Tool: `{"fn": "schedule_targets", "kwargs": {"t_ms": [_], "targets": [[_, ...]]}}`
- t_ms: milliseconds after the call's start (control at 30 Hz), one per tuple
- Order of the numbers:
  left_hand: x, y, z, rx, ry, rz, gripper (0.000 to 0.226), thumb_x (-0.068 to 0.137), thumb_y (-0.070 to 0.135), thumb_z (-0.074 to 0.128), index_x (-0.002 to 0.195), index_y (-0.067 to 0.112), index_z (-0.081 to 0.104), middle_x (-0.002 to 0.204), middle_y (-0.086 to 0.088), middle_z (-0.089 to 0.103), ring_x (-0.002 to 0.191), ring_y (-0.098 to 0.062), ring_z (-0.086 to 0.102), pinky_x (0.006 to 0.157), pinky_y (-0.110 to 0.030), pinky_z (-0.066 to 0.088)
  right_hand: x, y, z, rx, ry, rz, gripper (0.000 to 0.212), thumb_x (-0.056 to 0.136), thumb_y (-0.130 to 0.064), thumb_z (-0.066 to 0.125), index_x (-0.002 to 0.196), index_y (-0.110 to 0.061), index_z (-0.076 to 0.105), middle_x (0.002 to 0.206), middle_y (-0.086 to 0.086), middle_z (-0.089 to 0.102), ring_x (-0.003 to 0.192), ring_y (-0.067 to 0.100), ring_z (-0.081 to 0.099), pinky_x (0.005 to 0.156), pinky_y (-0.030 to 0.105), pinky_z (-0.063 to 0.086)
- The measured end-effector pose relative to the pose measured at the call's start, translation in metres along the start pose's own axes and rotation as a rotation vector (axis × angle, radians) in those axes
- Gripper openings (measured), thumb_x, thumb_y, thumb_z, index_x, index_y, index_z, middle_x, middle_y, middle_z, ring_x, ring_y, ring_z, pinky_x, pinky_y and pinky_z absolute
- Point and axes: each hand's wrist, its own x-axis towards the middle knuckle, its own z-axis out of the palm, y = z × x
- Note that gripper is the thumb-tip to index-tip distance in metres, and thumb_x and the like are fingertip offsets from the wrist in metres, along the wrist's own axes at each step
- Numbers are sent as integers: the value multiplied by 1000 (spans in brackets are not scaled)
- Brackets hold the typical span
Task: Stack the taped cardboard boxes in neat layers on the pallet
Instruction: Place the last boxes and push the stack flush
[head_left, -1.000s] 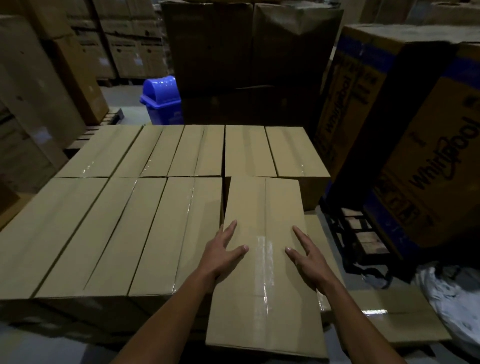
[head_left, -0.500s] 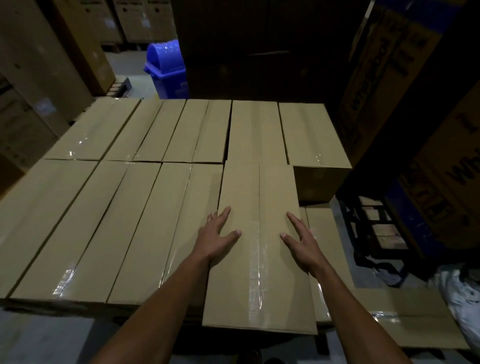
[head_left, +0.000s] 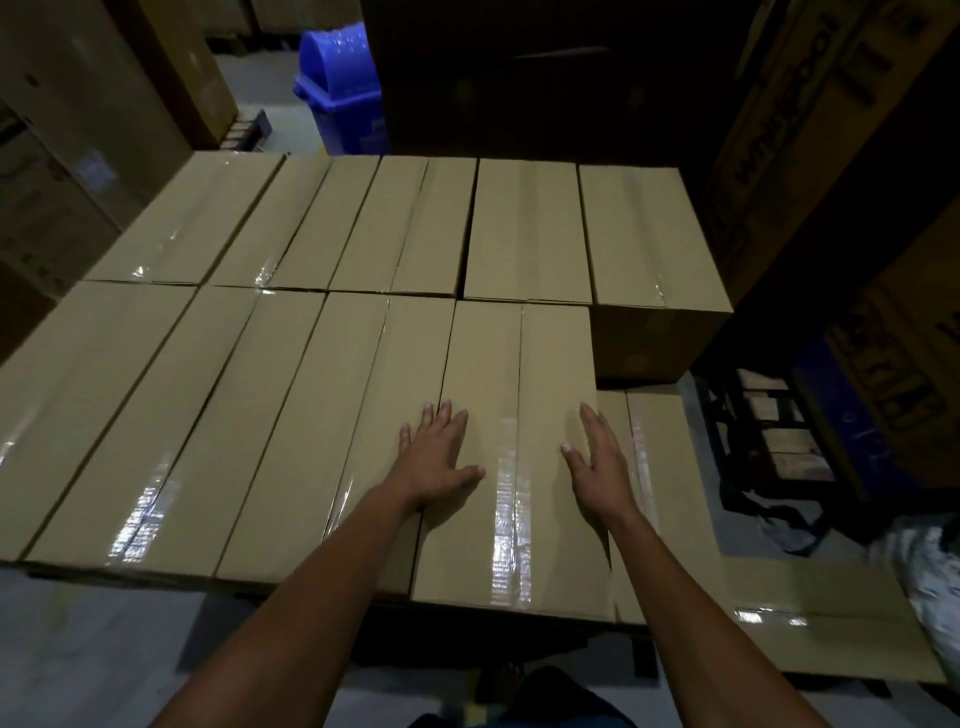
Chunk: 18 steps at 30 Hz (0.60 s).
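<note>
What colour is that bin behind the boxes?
The bin is bright blue, seen in the head view.

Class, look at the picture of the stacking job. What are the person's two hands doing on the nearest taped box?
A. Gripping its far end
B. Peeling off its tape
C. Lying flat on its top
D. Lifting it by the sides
C: the left hand and right hand lie with straight fingers on the top of the nearest box, either side of its tape strip.

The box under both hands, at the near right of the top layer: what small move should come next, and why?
Probably lift both hands away and fetch another box. The box appears to lie level with its left neighbour, its far end at the back row; the left hand and right hand rest flat, gripping nothing. To its right, the lower layer is uncovered.
</note>
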Motion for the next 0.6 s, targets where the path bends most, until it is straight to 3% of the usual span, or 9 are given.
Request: {"fn": "schedule_targets", "kwargs": {"t_ms": [200,333,400,467,600], "targets": [[-54,-19,10,106,-114,105,122,74,88,58,166,34,-2,171,7,-18,157,-18,-22,125,-57,-9,-49,0,4,-16,-27,76,74,105,-28,60,164,-35,18,172,-3,19,157,21,20,124,41,24],[-93,-26,15,176,-199,163,133,68,94,59,165,35,-10,168,9,-28,153,-20,-31,122,-55,-15,-93,4,7,-74,-40,102,79,103,-39,61,165,-35,12,173,-3,13,158,21,16,122,36,19],[-109,-33,16,216,-246,198,138,66,93,64,164,34,-13,168,8,-30,152,-22,-33,122,-56,-15,-111,4,6,-121,-67,115,88,98,-46,66,165,-35,10,174,-1,9,158,23,15,119,34,18],[-123,-40,19,267,-254,223,140,66,88,68,164,33,-15,167,8,-32,152,-23,-34,123,-54,-14,-130,4,5,-153,-114,140,104,89,-56,74,165,-37,6,174,-1,1,158,25,13,121,41,22],[-142,-48,22,362,-228,218,127,81,62,76,164,30,-15,167,6,-29,154,-22,-26,127,-53,-3,-156,8,2,-242,-223,152,141,61,-71,87,164,-40,-4,172,-3,-15,159,30,5,125,52,24]]}}
